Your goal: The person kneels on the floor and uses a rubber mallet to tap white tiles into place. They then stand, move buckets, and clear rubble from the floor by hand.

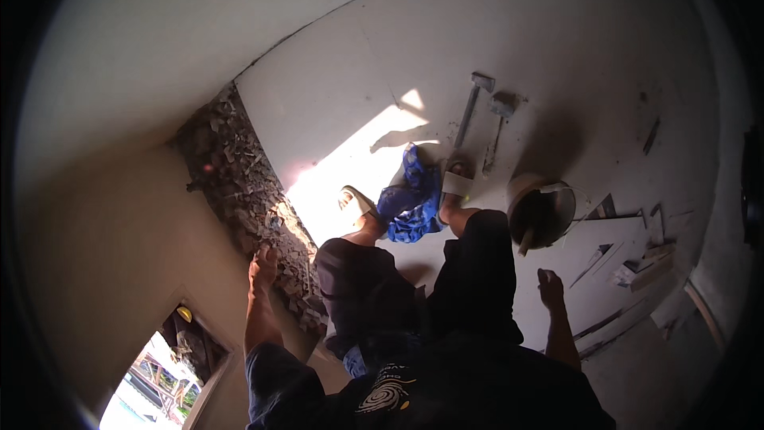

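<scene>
My left hand hangs with fingers loosely apart over the strip of rubble along the left wall, holding nothing visible. My right hand is low at the right, below a white bucket, with fingers curled; whether anything is inside cannot be made out. A crumpled blue cloth lies between my sandalled feet. Beyond it, two hammers with long handles lie on the pale floor board.
Trowels and flat metal tools lie at the right beside the bucket, with a long strip near the right wall. A plain wall rises at the left, with a bright opening at lower left. A sunlit patch crosses the floor.
</scene>
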The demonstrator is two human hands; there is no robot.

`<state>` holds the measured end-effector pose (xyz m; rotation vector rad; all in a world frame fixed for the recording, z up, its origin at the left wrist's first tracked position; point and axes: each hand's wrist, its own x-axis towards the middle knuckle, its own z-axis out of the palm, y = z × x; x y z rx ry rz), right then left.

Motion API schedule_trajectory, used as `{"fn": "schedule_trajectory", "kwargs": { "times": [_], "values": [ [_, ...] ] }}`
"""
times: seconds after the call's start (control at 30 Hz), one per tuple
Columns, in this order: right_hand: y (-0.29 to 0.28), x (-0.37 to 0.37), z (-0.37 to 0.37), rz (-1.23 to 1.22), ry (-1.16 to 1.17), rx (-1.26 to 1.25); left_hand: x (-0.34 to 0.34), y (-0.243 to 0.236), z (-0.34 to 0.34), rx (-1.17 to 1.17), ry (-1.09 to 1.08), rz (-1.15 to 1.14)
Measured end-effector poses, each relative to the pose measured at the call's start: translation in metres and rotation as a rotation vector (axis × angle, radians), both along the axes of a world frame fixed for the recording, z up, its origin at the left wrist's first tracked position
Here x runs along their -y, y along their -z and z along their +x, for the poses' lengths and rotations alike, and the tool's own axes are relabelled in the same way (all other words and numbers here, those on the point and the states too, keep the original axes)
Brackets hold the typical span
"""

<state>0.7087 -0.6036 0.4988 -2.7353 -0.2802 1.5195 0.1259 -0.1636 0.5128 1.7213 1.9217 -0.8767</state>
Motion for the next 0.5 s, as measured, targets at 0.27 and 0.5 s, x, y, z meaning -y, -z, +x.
{"fn": "schedule_trajectory", "kwargs": {
  "times": [0.27, 0.5],
  "values": [
    [-0.182, 0.132, 0.004, -0.012, 0.286, -0.004, 0.33, -0.248, -0.135, -0.341, -0.641, -0.382],
    [-0.157, 0.118, -0.007, 0.11, -0.121, 0.144, 0.211, -0.14, -0.114, 0.363, -0.493, 0.084]
  ]
}}
